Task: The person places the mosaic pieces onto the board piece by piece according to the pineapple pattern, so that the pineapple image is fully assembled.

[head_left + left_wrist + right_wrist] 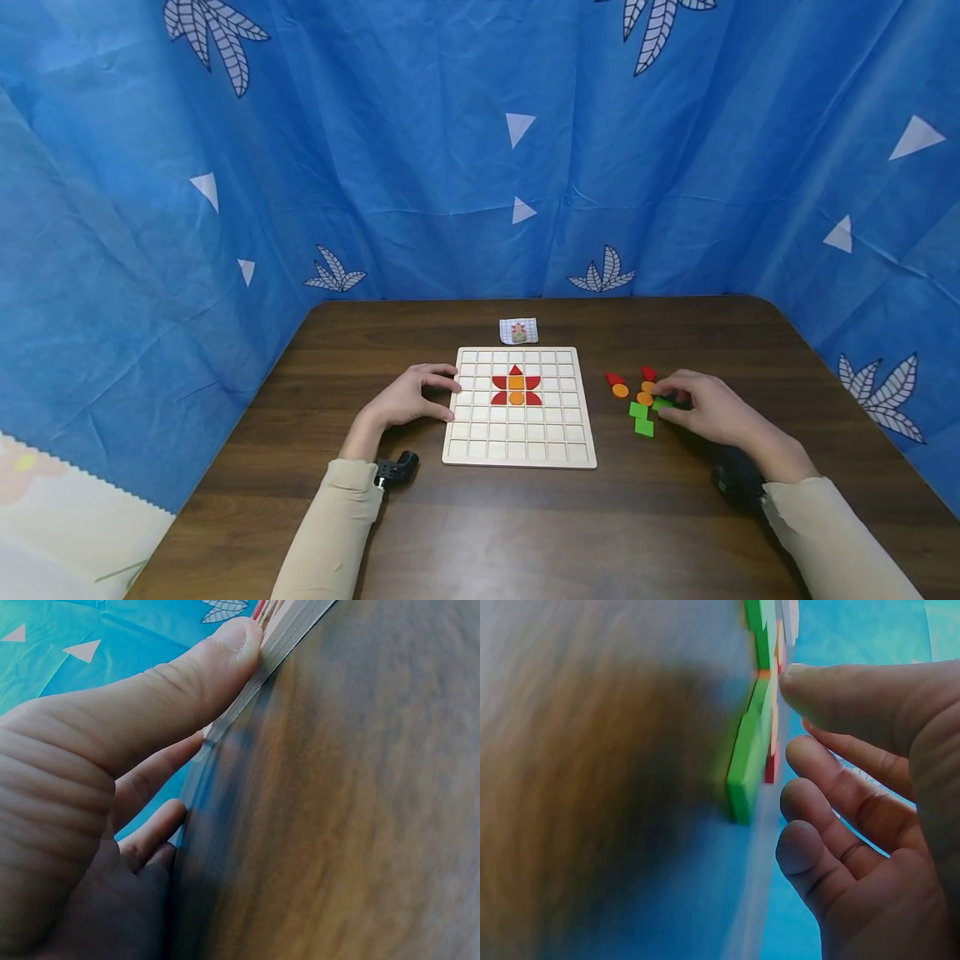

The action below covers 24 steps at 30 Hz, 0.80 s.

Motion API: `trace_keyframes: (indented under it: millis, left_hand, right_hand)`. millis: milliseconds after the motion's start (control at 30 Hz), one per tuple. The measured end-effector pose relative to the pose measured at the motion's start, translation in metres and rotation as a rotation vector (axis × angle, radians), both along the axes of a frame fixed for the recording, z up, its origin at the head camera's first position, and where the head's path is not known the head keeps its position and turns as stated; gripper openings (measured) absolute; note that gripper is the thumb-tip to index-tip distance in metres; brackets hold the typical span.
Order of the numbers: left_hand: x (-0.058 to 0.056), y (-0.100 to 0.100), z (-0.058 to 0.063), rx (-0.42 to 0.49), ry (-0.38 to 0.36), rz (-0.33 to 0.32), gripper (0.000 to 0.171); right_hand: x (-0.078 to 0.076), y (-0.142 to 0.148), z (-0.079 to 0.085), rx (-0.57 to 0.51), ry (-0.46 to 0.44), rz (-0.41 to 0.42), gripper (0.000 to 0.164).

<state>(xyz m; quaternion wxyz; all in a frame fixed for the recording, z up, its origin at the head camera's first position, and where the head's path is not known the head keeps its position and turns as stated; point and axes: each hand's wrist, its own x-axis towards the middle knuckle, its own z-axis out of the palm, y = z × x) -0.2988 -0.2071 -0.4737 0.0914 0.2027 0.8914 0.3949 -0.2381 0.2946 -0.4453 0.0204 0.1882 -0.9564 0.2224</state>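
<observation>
A pale wooden grid board [517, 435] lies on the table. Set in its upper middle are an orange square [516, 382], an orange disc [517, 399], a red triangle [515, 370] and several curved red pieces [533, 398]. The left hand [411, 395] rests at the board's left edge, its thumb [225, 656] against the side. To the right of the board, the right hand [708, 407] reaches over loose tiles, fingertips beside an orange disc [645, 399] and a green square [662, 403]. Nothing shows between its thumb and fingers in the right wrist view.
More green squares [643, 427], another orange disc [620, 390] and red pieces [615, 379] lie right of the board. Behind the board is a small printed pattern card [518, 331]. A blue curtain [465, 150] hangs along the far edge of the brown table [450, 542].
</observation>
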Motion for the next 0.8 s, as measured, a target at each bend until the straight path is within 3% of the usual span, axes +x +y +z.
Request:
trace_keyframes:
  millis: [367, 633, 800]
  left_hand:
    - [0.003, -0.002, 0.001, 0.011, -0.008, 0.009, 0.037]
    - [0.004, 0.000, 0.000, -0.004, -0.006, 0.003, 0.038]
    - [0.002, 0.001, 0.000, -0.006, 0.002, 0.009, 0.038]
  right_hand:
    - [-0.018, 0.000, -0.004, -0.050, -0.062, -0.093, 0.025]
    - [-0.031, -0.008, -0.002, -0.003, -0.070, -0.041, 0.016]
    - [-0.035, -0.011, 0.003, 0.035, -0.122, -0.027, 0.017]
